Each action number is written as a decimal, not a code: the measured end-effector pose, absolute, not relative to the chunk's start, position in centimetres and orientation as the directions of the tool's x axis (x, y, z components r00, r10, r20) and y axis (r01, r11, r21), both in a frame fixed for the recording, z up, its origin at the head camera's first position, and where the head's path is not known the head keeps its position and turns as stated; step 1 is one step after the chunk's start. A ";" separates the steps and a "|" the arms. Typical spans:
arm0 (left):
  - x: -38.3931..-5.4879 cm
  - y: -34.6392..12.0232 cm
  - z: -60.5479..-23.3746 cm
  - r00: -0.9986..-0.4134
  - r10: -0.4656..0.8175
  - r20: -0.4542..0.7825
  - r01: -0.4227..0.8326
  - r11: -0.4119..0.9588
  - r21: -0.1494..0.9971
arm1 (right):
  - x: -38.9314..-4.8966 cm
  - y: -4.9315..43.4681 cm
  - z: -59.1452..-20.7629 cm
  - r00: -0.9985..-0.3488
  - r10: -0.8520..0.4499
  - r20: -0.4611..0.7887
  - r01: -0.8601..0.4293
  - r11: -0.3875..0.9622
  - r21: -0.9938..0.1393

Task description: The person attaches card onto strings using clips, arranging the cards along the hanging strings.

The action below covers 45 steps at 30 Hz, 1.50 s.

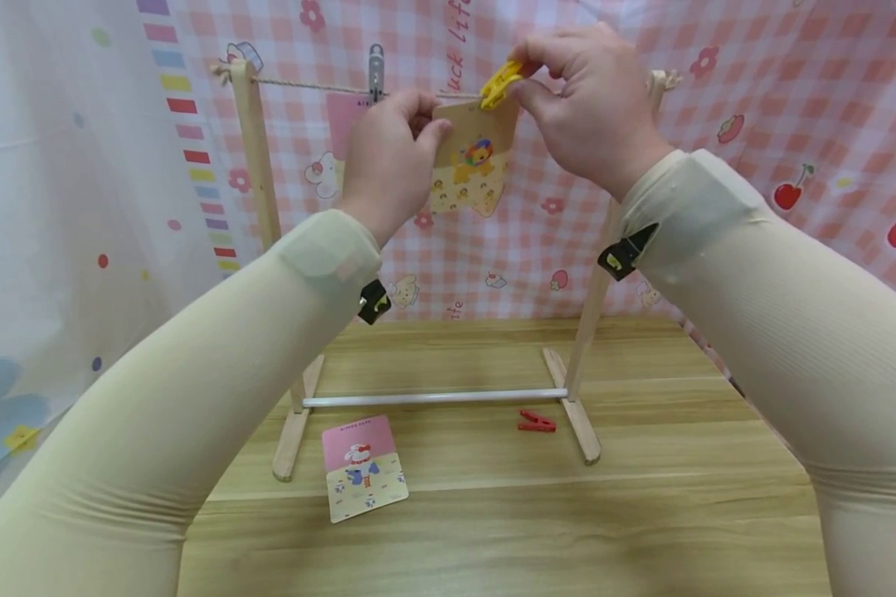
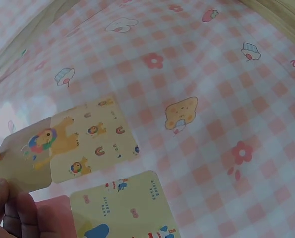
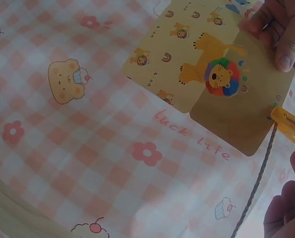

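My left hand (image 1: 392, 162) pinches the upper left corner of a tan and cream card with a lion (image 1: 479, 157). With thumb and fingers, my right hand (image 1: 593, 108) holds a yellow clothespin (image 1: 501, 85) by its handle end. The clothespin's tip sits over the card's top edge at the rope (image 1: 306, 84); the right wrist view shows the same clothespin (image 3: 286, 124) where rope and card meet. Left of the lion card, a pink and cream card (image 1: 343, 123) hangs from a grey clothespin (image 1: 376, 73), mostly hidden behind my left hand.
A wooden rack (image 1: 254, 157) carries the rope between two posts, with a white bar (image 1: 433, 399) low across it. On the wooden table (image 1: 493, 531) lie another pink and cream card (image 1: 364, 468) and a red clothespin (image 1: 538, 421). A checked curtain (image 1: 478, 265) hangs behind.
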<state>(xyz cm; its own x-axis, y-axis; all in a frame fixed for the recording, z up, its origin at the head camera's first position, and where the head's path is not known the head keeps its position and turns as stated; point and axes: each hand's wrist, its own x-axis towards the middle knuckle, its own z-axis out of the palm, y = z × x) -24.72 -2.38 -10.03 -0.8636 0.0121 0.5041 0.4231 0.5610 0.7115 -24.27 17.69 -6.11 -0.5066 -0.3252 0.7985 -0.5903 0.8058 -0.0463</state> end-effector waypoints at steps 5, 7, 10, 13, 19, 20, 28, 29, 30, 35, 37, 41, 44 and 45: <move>-24.8 -2.4 -10.2 -0.864 0.013 0.503 0.422 0.562 0.712 | -24.3 17.6 -6.1 -0.533 -0.323 0.782 -0.584 0.809 -0.064; -24.8 -2.4 -10.3 -0.864 0.011 0.503 0.422 0.561 0.712 | -24.3 17.6 -6.2 -0.541 -0.322 0.777 -0.584 0.809 -0.071; -24.8 -2.4 -10.4 -0.862 0.006 0.506 0.425 0.553 0.717 | -24.3 17.5 -6.2 -0.552 -0.317 0.771 -0.580 0.811 -0.082; -24.9 -2.4 -10.5 -0.861 -0.001 0.508 0.426 0.543 0.723 | -24.4 17.5 -6.2 -0.552 -0.322 0.769 -0.582 0.809 -0.080; -24.9 -2.3 -10.6 -0.855 -0.007 0.519 0.433 0.542 0.720 | -24.5 17.4 -6.1 -0.561 -0.327 0.760 -0.578 0.812 -0.077; -24.9 -2.3 -10.6 -0.853 -0.006 0.521 0.435 0.543 0.718 | -24.5 17.4 -6.1 -0.565 -0.328 0.757 -0.576 0.814 -0.077; -24.9 -2.5 -11.0 -0.841 -0.005 0.541 0.450 0.550 0.704 | -24.6 17.4 -6.1 -0.571 -0.356 0.740 -0.584 0.809 -0.062; -24.9 -2.5 -11.1 -0.840 -0.006 0.542 0.451 0.548 0.704 | -24.7 17.4 -6.1 -0.570 -0.358 0.740 -0.585 0.809 -0.059; -24.9 -2.5 -11.1 -0.839 -0.007 0.543 0.452 0.545 0.706 | -24.7 17.4 -6.1 -0.569 -0.359 0.740 -0.587 0.807 -0.060; -24.9 -2.6 -11.2 -0.837 -0.010 0.547 0.460 0.529 0.713 | -24.8 17.3 -6.1 -0.565 -0.364 0.740 -0.592 0.804 -0.057; -24.9 -2.6 -11.2 -0.835 -0.010 0.550 0.465 0.523 0.715 | -24.8 17.3 -6.1 -0.567 -0.365 0.738 -0.591 0.805 -0.056; -24.9 -2.6 -11.2 -0.832 -0.009 0.555 0.471 0.518 0.714 | -24.9 17.3 -6.1 -0.571 -0.363 0.736 -0.586 0.808 -0.056; -25.0 -2.5 -11.2 -0.829 -0.005 0.559 0.476 0.518 0.711 | -24.9 17.2 -6.1 -0.574 -0.361 0.735 -0.585 0.809 -0.060; -25.0 -2.5 -11.2 -0.828 -0.003 0.561 0.479 0.517 0.709 | -24.9 17.2 -6.1 -0.574 -0.361 0.735 -0.586 0.808 -0.061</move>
<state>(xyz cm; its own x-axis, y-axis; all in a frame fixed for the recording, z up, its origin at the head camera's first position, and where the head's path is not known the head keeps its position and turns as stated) -25.01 -2.50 -11.25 -0.8277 -0.0027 0.5612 0.4792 0.5170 0.7092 -24.90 17.19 -6.12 -0.5736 -0.3608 0.7354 -0.5863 0.8078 -0.0610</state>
